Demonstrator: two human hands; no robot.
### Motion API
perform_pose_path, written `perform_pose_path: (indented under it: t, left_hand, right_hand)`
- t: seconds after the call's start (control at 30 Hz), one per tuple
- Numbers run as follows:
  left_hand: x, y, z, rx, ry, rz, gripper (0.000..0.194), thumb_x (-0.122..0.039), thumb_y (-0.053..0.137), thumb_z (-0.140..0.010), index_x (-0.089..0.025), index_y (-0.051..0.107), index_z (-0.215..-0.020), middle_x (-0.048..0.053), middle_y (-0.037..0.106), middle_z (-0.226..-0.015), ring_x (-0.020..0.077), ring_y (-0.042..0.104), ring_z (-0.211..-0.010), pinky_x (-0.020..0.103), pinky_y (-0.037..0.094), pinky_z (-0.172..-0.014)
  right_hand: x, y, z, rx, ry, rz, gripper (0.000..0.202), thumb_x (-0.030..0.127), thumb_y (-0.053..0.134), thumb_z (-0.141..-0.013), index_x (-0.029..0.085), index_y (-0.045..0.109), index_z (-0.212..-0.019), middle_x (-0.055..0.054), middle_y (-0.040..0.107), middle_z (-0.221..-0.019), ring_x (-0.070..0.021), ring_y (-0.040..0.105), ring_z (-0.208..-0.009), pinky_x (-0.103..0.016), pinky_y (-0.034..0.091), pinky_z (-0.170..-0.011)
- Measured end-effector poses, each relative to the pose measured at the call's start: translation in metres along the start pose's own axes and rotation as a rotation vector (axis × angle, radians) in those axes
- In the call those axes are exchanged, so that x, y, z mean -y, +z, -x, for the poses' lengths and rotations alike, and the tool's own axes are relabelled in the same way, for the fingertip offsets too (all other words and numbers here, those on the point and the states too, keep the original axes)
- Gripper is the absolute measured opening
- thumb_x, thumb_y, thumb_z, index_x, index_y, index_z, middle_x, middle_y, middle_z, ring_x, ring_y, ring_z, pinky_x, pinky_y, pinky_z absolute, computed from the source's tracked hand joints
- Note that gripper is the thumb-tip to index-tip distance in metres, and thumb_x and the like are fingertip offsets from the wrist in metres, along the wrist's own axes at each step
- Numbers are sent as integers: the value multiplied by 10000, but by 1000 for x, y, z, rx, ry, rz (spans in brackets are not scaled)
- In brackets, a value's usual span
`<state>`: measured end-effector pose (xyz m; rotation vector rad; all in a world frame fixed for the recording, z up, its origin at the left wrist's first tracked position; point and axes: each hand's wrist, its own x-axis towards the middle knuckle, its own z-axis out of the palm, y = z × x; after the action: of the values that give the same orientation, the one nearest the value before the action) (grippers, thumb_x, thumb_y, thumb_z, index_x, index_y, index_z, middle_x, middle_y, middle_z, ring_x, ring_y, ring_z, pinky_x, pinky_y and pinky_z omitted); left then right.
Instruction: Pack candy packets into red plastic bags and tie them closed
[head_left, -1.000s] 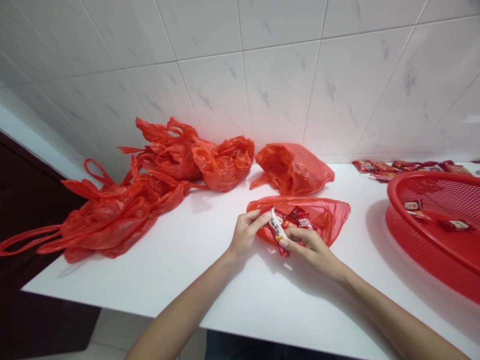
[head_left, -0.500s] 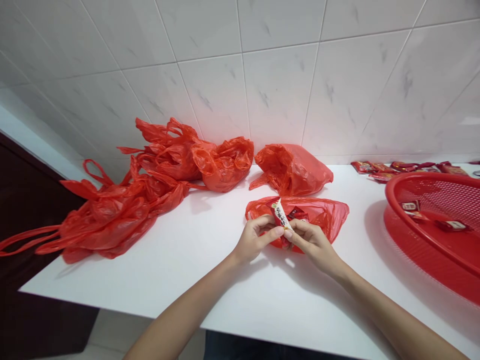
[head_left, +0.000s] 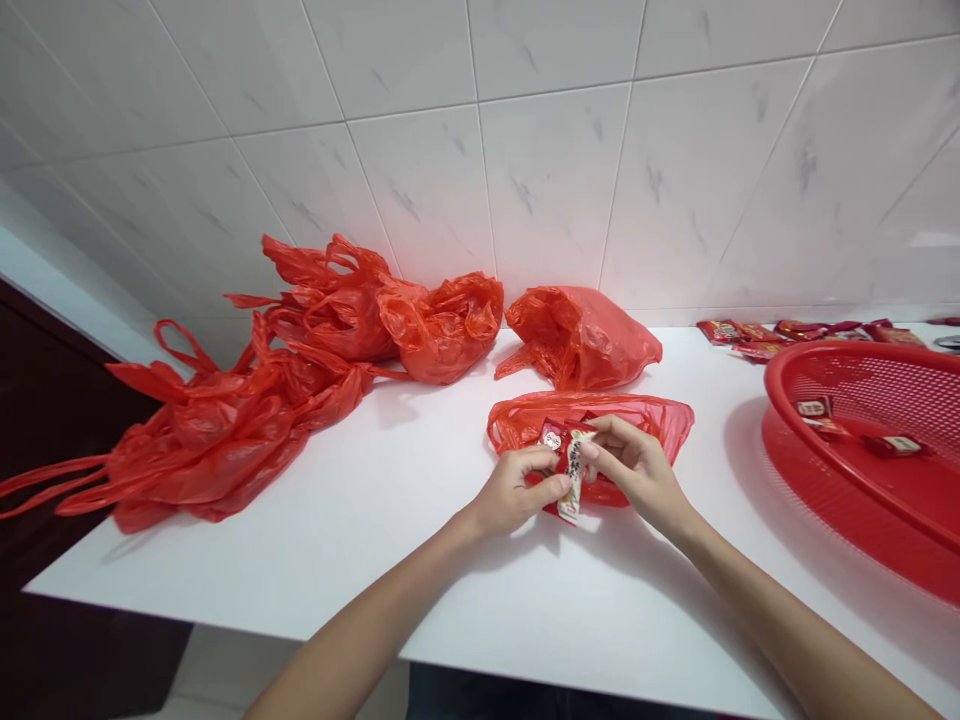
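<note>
Between my two hands is a small white and red snack packet [head_left: 573, 480], printed with dark characters and standing on end. My left hand [head_left: 521, 488] pinches it from the left, with a red packet [head_left: 551, 436] just behind the fingers. On the other side, my right hand [head_left: 636, 466] has its thumb and fingers closed at the packet's upper right edge. Both hands are over a flattened red plastic bag [head_left: 675, 425] lying on the white table [head_left: 420, 560]. More red wrappers inside the bag are partly hidden by the hands.
Several tied red plastic bags [head_left: 217, 430] stand on the left. An open-mouthed red bag [head_left: 592, 335] lies by the tiled wall. At right is a red mesh basket [head_left: 780, 400] holding a few packets [head_left: 896, 445], with several snack packets [head_left: 757, 335] behind it.
The white and red packet has been turned and tilted, its lower end now pointing toward me. My right hand has moved up along it. A red packet now shows behind my left fingers.
</note>
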<state>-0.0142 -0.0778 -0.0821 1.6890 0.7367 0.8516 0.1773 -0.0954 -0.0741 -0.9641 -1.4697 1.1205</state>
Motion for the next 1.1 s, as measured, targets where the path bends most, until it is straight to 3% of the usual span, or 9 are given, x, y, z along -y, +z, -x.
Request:
perform_pose_path:
  t: [0.23, 0.6, 0.87, 1.1]
  left_hand:
    - [2, 9, 1, 116, -99, 192, 401, -541, 674, -871, -149, 715, -797, 55, 652, -751, 177, 594, -719, 318, 463, -695]
    - [-5, 16, -3, 82, -221, 450, 461, -562, 822, -724, -111, 731, -757, 57, 706, -735, 177, 665, -721, 341, 555, -765]
    - [-3, 16, 2, 167, -201, 349, 409, -529, 786, -773, -122, 750, -775, 96, 746, -816, 210, 702, -815, 354, 547, -841]
    - [-5, 18, 1, 105, -208, 336, 423, -534, 788, -767, -118, 723, -730, 76, 705, -711, 193, 695, -706, 345, 574, -739]
  right_hand:
    - [1, 1, -2, -74, 39, -117, 372, 554, 716, -857, 189, 648, -832, -2, 635, -701, -141, 572, -616, -276, 503, -584]
    - [2, 2, -1, -113, 24, -169, 336, 523, 737, -855, 197, 659, -825, -9, 680, -723, -145, 602, -638, -258, 504, -583]
    - [2, 4, 0, -145, -7, -154, 317, 499, 728, -871, 200, 650, -802, 9, 643, -660, -131, 577, -578, -253, 496, -559]
    - [4, 4, -1, -146, -4, -140, 337, 522, 717, -872, 197, 645, -821, 9, 638, -672, -128, 566, -572, -252, 484, -552]
